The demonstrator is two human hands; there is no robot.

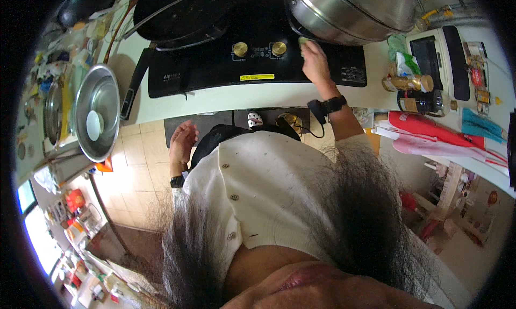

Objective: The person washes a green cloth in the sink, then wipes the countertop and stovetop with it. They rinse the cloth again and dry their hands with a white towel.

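My right hand reaches over the black glass cooktop, to the right of its two brass-coloured knobs. In its fingers is a small greenish piece, perhaps a scouring pad or cloth, mostly covered by the hand. Just beyond the fingertips stands a large stainless steel steamer pot on the right burner. My left hand hangs in front of the counter edge, fingers loosely apart and holding nothing. A black wok sits on the left burner, with a long metal utensil lying across it.
The wok's handle juts over the counter's front edge. Left of it is a metal basin with a white bowl inside. On the right lie a glass jar, a dark bottle and a red cloth item.
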